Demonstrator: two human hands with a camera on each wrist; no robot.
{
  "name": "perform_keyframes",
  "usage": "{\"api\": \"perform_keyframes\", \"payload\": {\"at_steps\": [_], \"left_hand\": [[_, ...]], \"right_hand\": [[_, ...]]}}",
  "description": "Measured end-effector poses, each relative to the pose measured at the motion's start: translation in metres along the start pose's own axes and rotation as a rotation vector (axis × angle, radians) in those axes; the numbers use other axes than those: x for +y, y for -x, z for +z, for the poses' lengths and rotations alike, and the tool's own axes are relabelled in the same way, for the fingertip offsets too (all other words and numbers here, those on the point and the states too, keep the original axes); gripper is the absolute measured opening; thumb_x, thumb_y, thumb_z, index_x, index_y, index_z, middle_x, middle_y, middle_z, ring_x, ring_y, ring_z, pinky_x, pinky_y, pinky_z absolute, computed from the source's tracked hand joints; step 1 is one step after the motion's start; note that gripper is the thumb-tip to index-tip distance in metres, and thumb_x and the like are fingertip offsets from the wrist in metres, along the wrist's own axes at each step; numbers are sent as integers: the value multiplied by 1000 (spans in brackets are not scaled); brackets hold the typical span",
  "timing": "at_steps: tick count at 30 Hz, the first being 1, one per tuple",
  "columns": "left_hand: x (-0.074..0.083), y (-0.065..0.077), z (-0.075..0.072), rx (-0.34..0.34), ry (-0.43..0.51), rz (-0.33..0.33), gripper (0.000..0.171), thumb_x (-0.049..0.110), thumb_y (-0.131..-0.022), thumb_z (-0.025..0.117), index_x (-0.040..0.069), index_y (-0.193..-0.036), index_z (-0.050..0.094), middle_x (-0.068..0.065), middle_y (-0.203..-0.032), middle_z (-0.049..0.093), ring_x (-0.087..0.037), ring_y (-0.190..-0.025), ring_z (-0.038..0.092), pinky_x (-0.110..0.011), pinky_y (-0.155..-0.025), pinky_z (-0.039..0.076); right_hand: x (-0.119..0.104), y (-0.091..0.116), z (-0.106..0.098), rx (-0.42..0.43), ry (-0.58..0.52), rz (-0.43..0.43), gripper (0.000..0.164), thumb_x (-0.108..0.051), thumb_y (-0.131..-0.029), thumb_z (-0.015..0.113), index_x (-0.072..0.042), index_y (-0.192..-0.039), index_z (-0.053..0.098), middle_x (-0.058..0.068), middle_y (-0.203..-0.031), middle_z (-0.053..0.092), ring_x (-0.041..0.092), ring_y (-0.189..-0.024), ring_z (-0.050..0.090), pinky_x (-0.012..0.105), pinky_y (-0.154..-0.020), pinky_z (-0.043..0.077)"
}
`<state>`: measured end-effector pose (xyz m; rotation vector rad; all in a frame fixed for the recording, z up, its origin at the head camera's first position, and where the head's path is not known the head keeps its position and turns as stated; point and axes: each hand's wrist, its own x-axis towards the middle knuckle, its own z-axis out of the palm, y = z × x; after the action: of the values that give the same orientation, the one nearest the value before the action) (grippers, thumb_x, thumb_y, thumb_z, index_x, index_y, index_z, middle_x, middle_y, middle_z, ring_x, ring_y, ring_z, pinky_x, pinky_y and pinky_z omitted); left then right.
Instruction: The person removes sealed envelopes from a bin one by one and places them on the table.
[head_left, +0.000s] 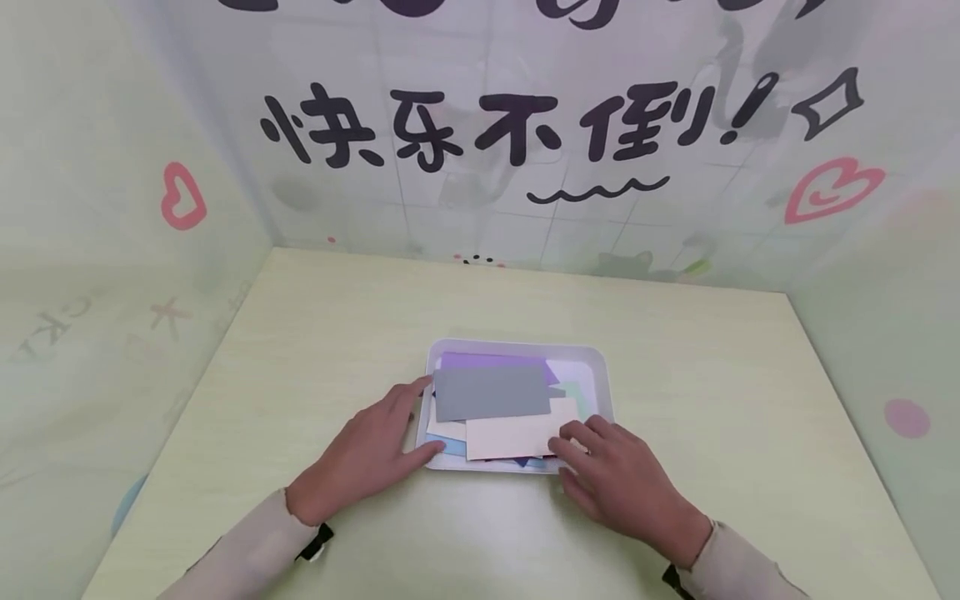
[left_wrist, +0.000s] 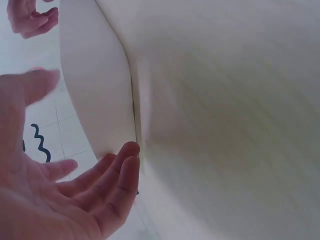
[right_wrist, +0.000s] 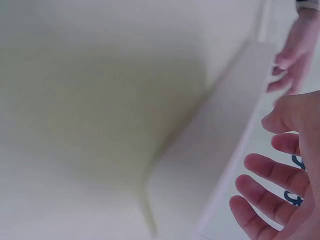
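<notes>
A white tray (head_left: 583, 371) holds several flat paper or card pieces. On top lie a grey card (head_left: 491, 393) and a cream card (head_left: 510, 437), with purple (head_left: 495, 360), light blue (head_left: 454, 448) and mint green (head_left: 573, 390) pieces partly covered beneath. My left hand (head_left: 367, 446) is at the tray's left side, thumb over the front left corner; in the left wrist view its fingertips meet the lower edge of the tray's outer wall (left_wrist: 100, 75). Over the front right corner is my right hand (head_left: 626, 479), fingers loosely bent, fingertips right at the cream card.
The tray stands on a pale wooden tabletop (head_left: 337, 317). Pale printed panels enclose it at the back (head_left: 480, 225), left and right, with dark lettering and pink hearts. A blue shape (head_left: 127, 504) shows at the table's left edge.
</notes>
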<state>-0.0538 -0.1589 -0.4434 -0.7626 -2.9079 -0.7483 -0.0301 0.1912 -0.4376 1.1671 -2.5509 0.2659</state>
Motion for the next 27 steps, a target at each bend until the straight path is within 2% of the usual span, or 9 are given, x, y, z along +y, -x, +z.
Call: {"api": "perform_keyframes", "payload": {"at_steps": [4, 7, 11, 17, 22, 27], "left_hand": [[-1, -15, -3, 12, -19, -42, 81, 40, -87, 73, 4, -150, 35, -8, -120, 58, -10, -72, 52, -27, -57, 46], [-2, -25, -4, -2, -41, -89, 79, 39, -88, 71, 1, -148, 36, -5, -111, 61, -11, -69, 54, -28, -53, 44], [-2, -34, -6, -39, -42, -139, 77, 37, -89, 68, -3, -146, 37, -1, -95, 64, -13, -67, 58, -31, -53, 45], [-3, -43, -9, -98, -21, -170, 66, 31, -90, 64, -4, -140, 40, 6, -70, 55, -11, -52, 50, -29, -45, 40], [-4, -48, -9, -129, 31, -191, 52, 23, -90, 63, -2, -132, 45, 5, -62, 52, -12, -49, 49, -29, -45, 40], [-2, -49, -9, -160, 54, -234, 63, 18, -88, 61, -4, -143, 38, 4, -62, 53, -12, -49, 49, -29, -45, 39]], "right_hand": [[14, -21, -9, -24, -12, 20, 27, -23, -86, 63, -17, -112, 63, -1, -109, 61, 17, -83, 52, 29, -60, 46], [24, -36, -13, -79, -13, 20, 32, -25, -87, 66, -17, -117, 63, -1, -116, 61, 19, -93, 56, 32, -66, 50], [32, -54, -13, -194, -16, 18, 37, -26, -87, 66, -18, -123, 62, -2, -122, 60, 20, -107, 56, 34, -75, 52], [37, -74, -2, -303, -23, 4, 43, -26, -86, 69, -20, -128, 61, -2, -128, 58, 20, -113, 56, 36, -82, 52], [38, -85, 10, -362, -44, 2, 46, -28, -89, 66, -22, -134, 57, 2, -138, 53, 23, -123, 52, 39, -83, 53], [39, -91, 20, -394, -114, -4, 47, -30, -89, 65, -26, -136, 58, 5, -143, 50, 26, -129, 48, 42, -85, 51]]}}
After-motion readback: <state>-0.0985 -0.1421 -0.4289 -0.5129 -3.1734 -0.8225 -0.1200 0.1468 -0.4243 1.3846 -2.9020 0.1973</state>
